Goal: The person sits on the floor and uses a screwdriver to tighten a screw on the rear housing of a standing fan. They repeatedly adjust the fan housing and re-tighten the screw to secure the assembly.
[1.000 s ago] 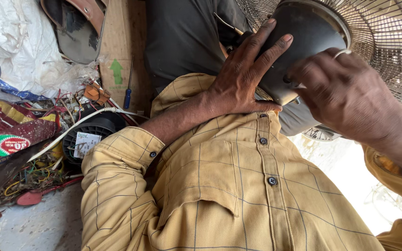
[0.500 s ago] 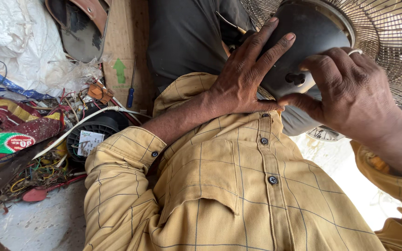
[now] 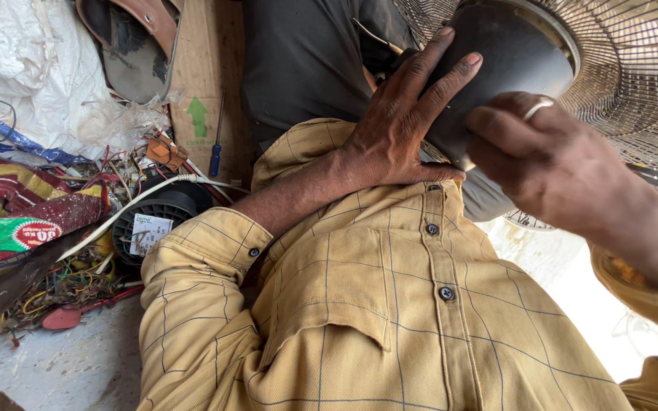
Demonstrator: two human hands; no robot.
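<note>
Right hand (image 3: 565, 171) slid down off motor housing (image 3: 508, 65), now curled at its 5 o'clock edge. Left hand (image 3: 401, 125) splayed flat against housing at 9 o'clock. Wire fan guard (image 3: 634, 84) behind, 3 o'clock.

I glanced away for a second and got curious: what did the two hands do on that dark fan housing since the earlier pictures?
The right hand slid down and toward the person along the dark fan motor housing, from beside its rim to its lower side. The left hand stayed spread flat against the housing, fingers pointing up. The wire fan guard and the clutter on the floor did not move.
</note>
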